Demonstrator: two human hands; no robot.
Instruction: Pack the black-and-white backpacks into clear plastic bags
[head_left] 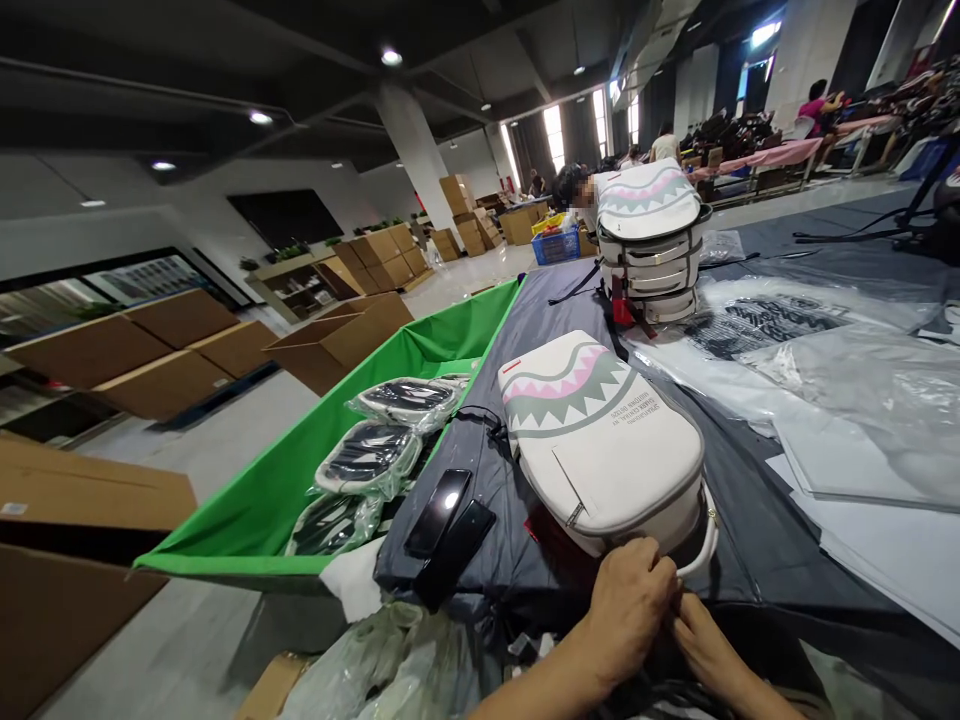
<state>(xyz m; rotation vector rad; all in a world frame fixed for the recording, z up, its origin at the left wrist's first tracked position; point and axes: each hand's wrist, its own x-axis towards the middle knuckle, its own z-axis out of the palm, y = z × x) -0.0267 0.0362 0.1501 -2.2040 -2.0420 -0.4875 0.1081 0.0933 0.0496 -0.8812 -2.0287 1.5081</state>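
A white backpack (600, 440) with a pink and grey shark-tooth print lies on the dark-covered table, its printed front up and its handle end towards me. My left hand (634, 595) is closed in a pinch against its near edge, beside the white carry handle (705, 540). Close by on the right, and slightly lower, my right hand (701, 640) is closed too, fingertips meeting the left hand. What the fingers pinch is hidden. A short front zip pocket shows on the bag. Two dark phones (440, 512) lie left of it.
Stacked matching backpacks (651, 235) stand farther back on the table (750, 540). Clear plastic bags (862, 390) and white sheets lie right. A green fabric bin (247, 505) at left holds several wrapped bags. Cardboard boxes (75, 500) stand beyond. A person (577, 190) bends behind the stack.
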